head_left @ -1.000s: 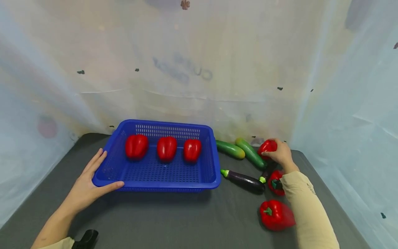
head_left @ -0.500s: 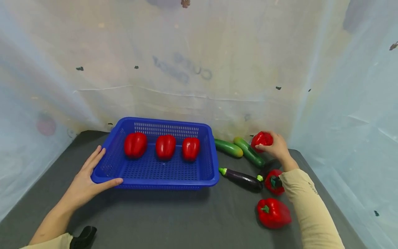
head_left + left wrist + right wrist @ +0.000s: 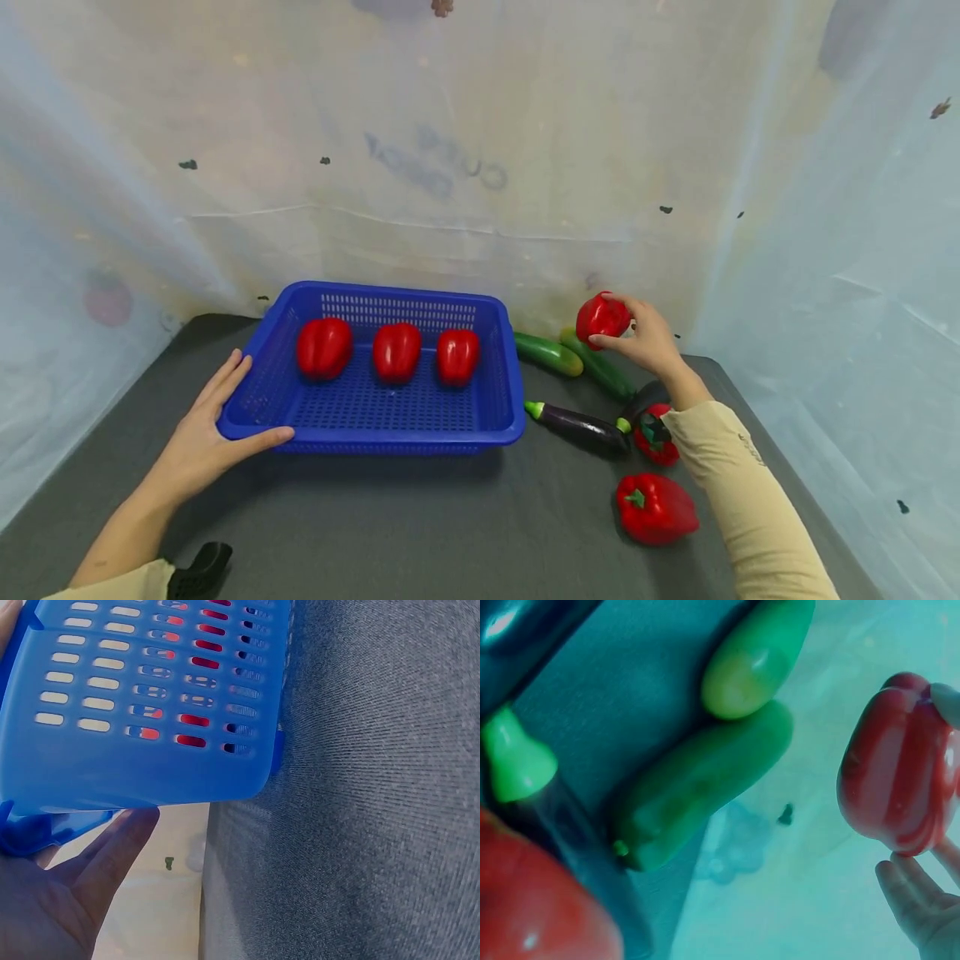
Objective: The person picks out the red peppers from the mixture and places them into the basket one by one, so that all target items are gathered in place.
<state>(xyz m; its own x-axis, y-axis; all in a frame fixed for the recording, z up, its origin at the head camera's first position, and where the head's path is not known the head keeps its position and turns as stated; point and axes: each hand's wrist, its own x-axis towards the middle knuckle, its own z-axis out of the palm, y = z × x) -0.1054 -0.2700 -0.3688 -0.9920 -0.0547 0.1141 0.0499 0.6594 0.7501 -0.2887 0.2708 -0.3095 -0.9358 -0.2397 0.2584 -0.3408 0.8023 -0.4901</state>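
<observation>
My right hand (image 3: 651, 340) holds a red bell pepper (image 3: 602, 319) between thumb and fingers, raised behind the cucumbers near the back sheet. In the right wrist view this bell pepper (image 3: 896, 769) shows at the right, the fingers (image 3: 915, 900) at its end. My left hand (image 3: 202, 437) is spread at the left front corner of a blue plastic basket (image 3: 382, 437), thumb along the front rim and straight fingers against the left side. Three red bell peppers, among them the middle one (image 3: 397, 353), stand in a row inside. The left wrist view shows the basket's slotted wall (image 3: 135, 765) close up.
Right of the basket lie two cucumbers (image 3: 547, 354), an eggplant (image 3: 577, 428) and a second, partly hidden eggplant (image 3: 643, 400). Two more red bell peppers, the nearer one (image 3: 656, 508) on its side, lie in front of them. Plastic sheeting (image 3: 420, 250) encloses the grey table (image 3: 375, 525).
My right hand has lifted the bell pepper off its place at the back right and carried it left and up. The left hand stays at the basket corner. The head view has shifted slightly.
</observation>
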